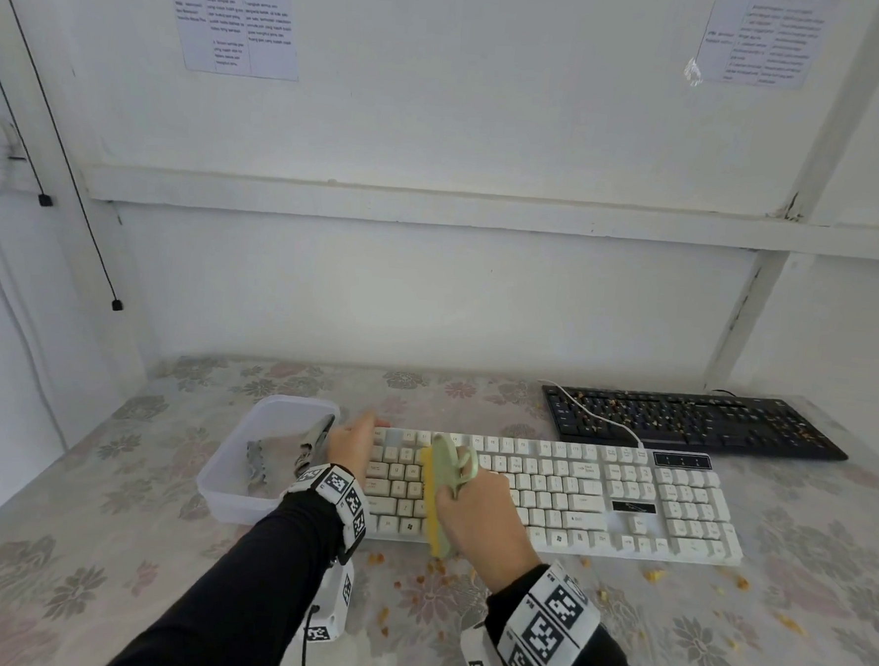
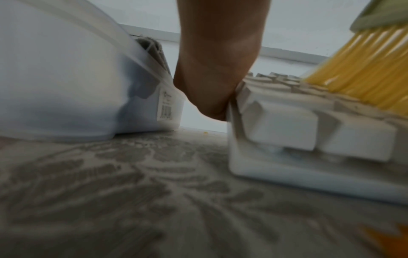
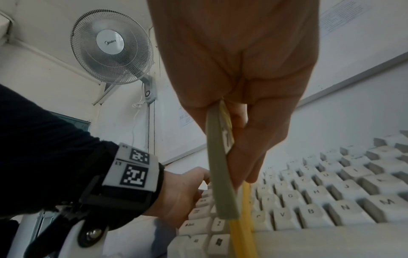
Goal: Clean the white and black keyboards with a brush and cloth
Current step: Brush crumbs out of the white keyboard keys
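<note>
Right hand (image 1: 472, 515) clenched round pale-green plastic brush w/ yellow bristles (image 1: 440, 492), handle pinched between fingers (image 3: 253, 153) and palm; bristles down on left-centre keys of white full-size keyboard (image 1: 597, 497), brush lying front-to-back across key rows, near end hanging over kb front edge. Left hand (image 1: 351, 445) at kb's far-left end, touching its left edge; fingers reach over top-left corner, grip vs flat press: cannot tell. In left wrist view only heel of hand (image 2: 212, 83) shown against kb side (image 2: 234, 139), bristles (image 2: 362, 73) on keys behind.

White kb centre of floral-patterned surface (image 1: 80, 542), parallel to front edge. Black keyboard (image 1: 689, 420) behind and right of it, apart, angled slightly, covered w/ yellow-brown crumbs; white cable (image 1: 597, 414) draped across its left part. More crumbs (image 1: 428, 569) scattered on surface just in front of white kb, mostly under/right of brush.

Translucent plastic rectangular tub (image 1: 232, 495) just left of white kb, beside left hand; grey cloth (image 1: 275, 461) crumpled inside it.

Wall-mounted white fan (image 3: 112, 47) seen in right wrist view. Printed paper sheets (image 1: 235, 16) taped on white wall behind.
</note>
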`<state>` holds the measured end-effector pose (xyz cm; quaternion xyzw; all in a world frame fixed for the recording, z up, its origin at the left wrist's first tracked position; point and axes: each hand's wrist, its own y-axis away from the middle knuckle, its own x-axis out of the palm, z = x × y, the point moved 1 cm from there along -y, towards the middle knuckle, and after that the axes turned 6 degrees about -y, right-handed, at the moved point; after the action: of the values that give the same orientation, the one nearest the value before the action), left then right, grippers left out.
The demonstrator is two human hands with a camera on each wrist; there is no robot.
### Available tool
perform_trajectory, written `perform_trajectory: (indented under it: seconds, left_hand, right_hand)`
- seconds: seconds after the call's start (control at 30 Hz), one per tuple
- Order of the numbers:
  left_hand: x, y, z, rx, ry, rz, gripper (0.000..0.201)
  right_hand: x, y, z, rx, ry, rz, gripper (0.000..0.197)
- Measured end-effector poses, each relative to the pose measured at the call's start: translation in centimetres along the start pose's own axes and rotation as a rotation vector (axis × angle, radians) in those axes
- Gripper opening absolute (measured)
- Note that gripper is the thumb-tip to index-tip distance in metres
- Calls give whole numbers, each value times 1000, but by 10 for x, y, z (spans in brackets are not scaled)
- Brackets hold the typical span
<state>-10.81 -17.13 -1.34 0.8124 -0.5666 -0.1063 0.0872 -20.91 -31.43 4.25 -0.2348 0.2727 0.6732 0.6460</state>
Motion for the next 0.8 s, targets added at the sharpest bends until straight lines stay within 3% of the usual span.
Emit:
perform_trajectory:
  seconds: [0.13,0.3,0.4,0.53,0.67,0.77,0.8]
  left_hand:
    - [0,-12,8,-10,-69,-6,28]
    - [1,-14,6,-27,-72,33,26]
    - [2,-21,9,-38,-53,97,25]
    - [2,-26,10,-41,-28,126,26]
    - [0,-15,3,-40,17,132,27]
    - [0,-16,3,-66,65,147,28]
    - [0,-17,4,-78,74,148,28]
  right_hand:
    - [2,-3,-2,24,46,12,34]
    - [5,-4,0,-4,85,35,29]
    - [5,-3,2,-19,94,29,16]
    - [-4,-6,10,-29,-19,-32,35]
    - [1,-17,23,-102,-139,-118,8]
    - [12,-19,30,-93,-143,-55,7]
    - [14,-17,31,-79,-123,-29,17]
